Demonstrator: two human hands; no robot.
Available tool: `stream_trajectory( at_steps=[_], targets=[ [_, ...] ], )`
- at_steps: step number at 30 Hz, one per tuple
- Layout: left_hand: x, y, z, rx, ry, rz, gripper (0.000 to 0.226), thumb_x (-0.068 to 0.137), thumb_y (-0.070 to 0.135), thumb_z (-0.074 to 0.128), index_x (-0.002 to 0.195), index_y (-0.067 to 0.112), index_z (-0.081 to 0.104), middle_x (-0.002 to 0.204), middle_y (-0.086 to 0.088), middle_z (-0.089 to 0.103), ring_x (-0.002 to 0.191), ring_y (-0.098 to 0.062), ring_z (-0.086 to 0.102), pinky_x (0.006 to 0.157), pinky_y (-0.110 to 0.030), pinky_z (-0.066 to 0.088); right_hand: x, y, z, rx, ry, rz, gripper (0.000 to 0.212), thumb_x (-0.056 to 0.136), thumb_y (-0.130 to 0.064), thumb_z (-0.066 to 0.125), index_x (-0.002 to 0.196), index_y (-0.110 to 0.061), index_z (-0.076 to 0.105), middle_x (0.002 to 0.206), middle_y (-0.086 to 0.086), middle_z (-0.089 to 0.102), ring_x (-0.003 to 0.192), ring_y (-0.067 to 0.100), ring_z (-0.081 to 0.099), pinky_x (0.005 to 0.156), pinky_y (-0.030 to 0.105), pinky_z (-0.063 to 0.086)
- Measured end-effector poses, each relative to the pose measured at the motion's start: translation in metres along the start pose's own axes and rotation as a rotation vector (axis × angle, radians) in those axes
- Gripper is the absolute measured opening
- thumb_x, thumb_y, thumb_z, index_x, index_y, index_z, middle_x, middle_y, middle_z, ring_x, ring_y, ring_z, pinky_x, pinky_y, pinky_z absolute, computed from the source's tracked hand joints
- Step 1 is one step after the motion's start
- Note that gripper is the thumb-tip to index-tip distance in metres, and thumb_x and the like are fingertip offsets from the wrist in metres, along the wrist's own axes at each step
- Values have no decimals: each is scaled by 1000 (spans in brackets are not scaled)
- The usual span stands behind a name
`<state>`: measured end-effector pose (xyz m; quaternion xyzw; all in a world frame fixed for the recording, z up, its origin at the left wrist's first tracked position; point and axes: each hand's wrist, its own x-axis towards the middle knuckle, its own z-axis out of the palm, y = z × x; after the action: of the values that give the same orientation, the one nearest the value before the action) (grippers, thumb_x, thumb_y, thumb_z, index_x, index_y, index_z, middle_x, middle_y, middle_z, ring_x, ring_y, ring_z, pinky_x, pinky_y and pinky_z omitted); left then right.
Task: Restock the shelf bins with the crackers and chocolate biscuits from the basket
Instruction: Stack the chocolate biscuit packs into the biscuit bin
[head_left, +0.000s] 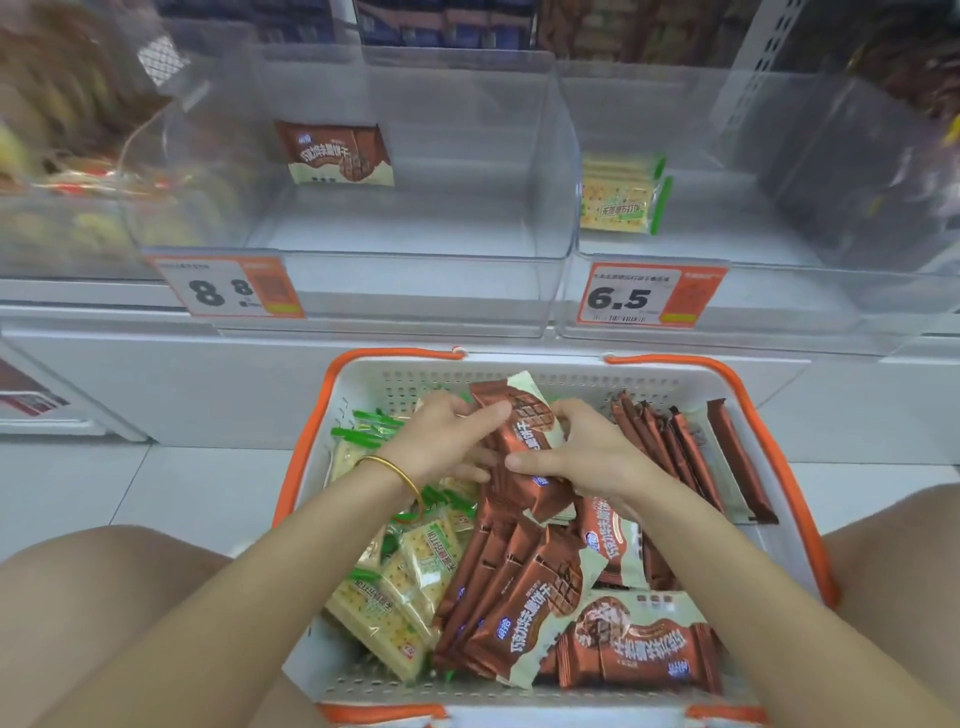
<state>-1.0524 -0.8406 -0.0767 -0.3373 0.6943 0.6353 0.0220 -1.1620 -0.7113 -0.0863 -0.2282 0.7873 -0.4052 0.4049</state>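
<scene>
Nearest the camera, the white perforated plastic basket (519, 376), rimmed in orange, sat on the pale tiled floor (156, 488) between the person's bare knees. It was well loaded. Glossy green-and-cream cracker packets (410, 566) lay heaped on its left side, flat and square. Brown foil chocolate biscuit packets (524, 603) were piled in the middle, and more stood on edge in a row on the right.

Above that pile, both hands closed on a small stack of chocolate packets (522, 441). The left hand (441, 436), with a thin gold bangle (400, 475) on its wrist, curled its fingers over the stack's upper left edge. The right hand (587, 457) gripped the stack from the right, thumb laid across the front. The stack sat low inside the basket, not yet raised towards the shelf.

Beyond, two clear, hard-walled shelf bins stood side by side. The left bin (415, 254), behind an orange price tag (228, 288) reading 8.8, held a single chocolate biscuit packet (335, 153). The right bin (779, 291), tagged 6.5 (649, 296), held a couple of cracker packets (621, 195) against its left wall.

Judging by the nearly bare bins and the full basket, the restocking had barely begun. Almost all of both products remained to be moved.
</scene>
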Motion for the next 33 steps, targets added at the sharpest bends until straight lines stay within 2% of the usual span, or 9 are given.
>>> stream_trajectory(
  at_steps=[2,4,7,10,13,21,25,30,33],
  targets=[
    [-8,8,-6,-80,22,74,18,89,15,63,104,7,58,102,-17,69,85,-25,70,69,-37,59,-10,-17,7,96,-92,-58,42,76,-25,79,109,-15,56,89,-1,68,76,11,65,58,15,50],
    [-18,17,-22,-85,69,123,31,84,7,67,112,4,53,102,-15,68,82,-22,70,65,-34,59,-18,-34,10,198,-183,-83,38,85,-28,69,116,-9,56,97,6,71,84,16,68,75,29,55],
    [-35,34,-51,-121,28,176,35,82,1,67,114,8,53,100,-13,69,78,-17,69,65,-31,59,-26,-59,7,312,-301,-91,22,93,-18,55,113,-9,56,98,9,69,82,15,68,67,31,56],
    [-50,50,-71,-146,61,265,33,81,-3,65,112,4,55,91,-10,72,72,-15,70,59,-27,58,-30,-84,10,293,-442,-168,30,91,-12,56,121,-9,53,102,10,68,82,16,67,66,32,59],
    [-58,64,-86,-135,115,317,21,82,4,66,100,8,58,83,-5,74,71,-15,71,60,-26,58,-29,-106,17,324,-405,-246,24,90,-7,56,114,-8,56,97,9,70,78,17,68,67,34,59],
    [-68,97,-131,41,211,379,33,81,3,68,108,16,54,88,-3,66,74,-13,67,62,-26,57,-16,-166,20,369,-203,-424,23,91,-6,58,114,-3,55,94,9,69,73,20,69,58,32,59],
    [-62,112,-154,167,263,439,32,81,2,69,107,17,61,88,-2,69,74,-14,67,58,-18,55,15,-203,1,166,72,-572,55,82,-11,72,129,-16,44,107,3,65,91,15,66,68,29,56],
    [-42,127,-176,289,437,498,33,75,5,76,104,16,66,88,-1,69,78,-11,69,69,-21,57,62,-243,0,-1,-266,-488,37,79,-4,71,111,-19,62,87,-2,68,82,14,66,71,31,53],
    [-23,130,-186,295,598,527,39,78,9,74,113,14,59,99,-1,66,88,-12,65,78,-24,55,91,-254,2,116,-269,-471,20,78,2,68,90,-14,66,71,-2,70,67,13,66,63,26,53]
  ],
)
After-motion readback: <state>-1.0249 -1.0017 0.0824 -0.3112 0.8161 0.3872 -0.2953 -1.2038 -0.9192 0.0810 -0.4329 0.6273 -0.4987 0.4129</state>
